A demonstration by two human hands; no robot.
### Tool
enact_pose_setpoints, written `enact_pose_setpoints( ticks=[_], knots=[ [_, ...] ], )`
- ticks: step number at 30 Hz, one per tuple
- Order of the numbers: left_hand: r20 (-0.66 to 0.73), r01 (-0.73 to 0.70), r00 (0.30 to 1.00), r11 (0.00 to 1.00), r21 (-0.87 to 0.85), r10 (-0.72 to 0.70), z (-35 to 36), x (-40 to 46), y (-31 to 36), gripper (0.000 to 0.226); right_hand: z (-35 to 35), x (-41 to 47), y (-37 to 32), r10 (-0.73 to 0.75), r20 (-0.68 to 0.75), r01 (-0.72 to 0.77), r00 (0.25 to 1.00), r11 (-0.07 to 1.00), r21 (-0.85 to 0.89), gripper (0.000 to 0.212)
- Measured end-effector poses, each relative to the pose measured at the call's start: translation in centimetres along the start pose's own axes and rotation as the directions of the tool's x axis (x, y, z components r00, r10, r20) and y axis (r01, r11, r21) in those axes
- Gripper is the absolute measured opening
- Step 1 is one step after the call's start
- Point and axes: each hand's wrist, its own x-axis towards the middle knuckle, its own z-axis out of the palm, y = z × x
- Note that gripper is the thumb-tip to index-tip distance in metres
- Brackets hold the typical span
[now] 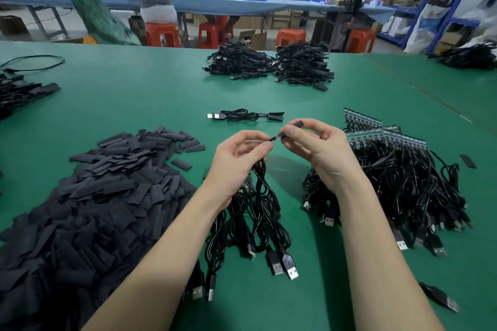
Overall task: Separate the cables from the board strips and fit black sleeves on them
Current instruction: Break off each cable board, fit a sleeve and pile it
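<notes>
Cables (258,212) hang in a bunch from the left hand (236,166) at centre frame, plugs trailing toward the bottom edge. Its grip is pinched on 1 cable end, whose tip points right. The right hand (320,148) is just beside it, fingers clamped on a sleeve (295,124), long axis in line with that tip and its mouth about touching it; sliding leftward looks like the coming move. Left, a sleeve pile (102,196); right, board strips (376,131) atop more cables. Open bench (150,94) lies beyond, then 1 sleeved pair (244,115) and 2 heaps (269,67).
</notes>
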Motion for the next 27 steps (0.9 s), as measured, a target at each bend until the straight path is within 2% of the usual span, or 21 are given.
enact_pose_setpoints(
  ticks=[9,17,22,27],
  knots=[
    [-0.049,-0.008,0.999,1.0,0.024,0.009,0.1,0.0,-0.2,0.013,0.2,0.1,0.3,0.022,0.049,-0.021,0.999,1.0,-0.012,0.007],
    [-0.039,-0.024,0.999,1.0,0.011,0.025,0.0,-0.2,0.1,0.015,0.3,0.2,0.7,0.037,0.089,-0.032,0.995,0.998,-0.056,0.031],
    [-0.046,-0.016,0.999,1.0,0.007,0.016,0.1,-0.2,0.1,0.015,0.3,0.3,0.8,0.045,0.092,-0.038,0.995,0.996,-0.077,0.027],
    [-0.054,0.038,0.998,0.997,-0.068,-0.041,-0.1,-0.2,0.4,0.011,1.0,0.3,1.2,0.021,0.043,-0.018,0.999,0.997,-0.074,0.01]
  ],
)
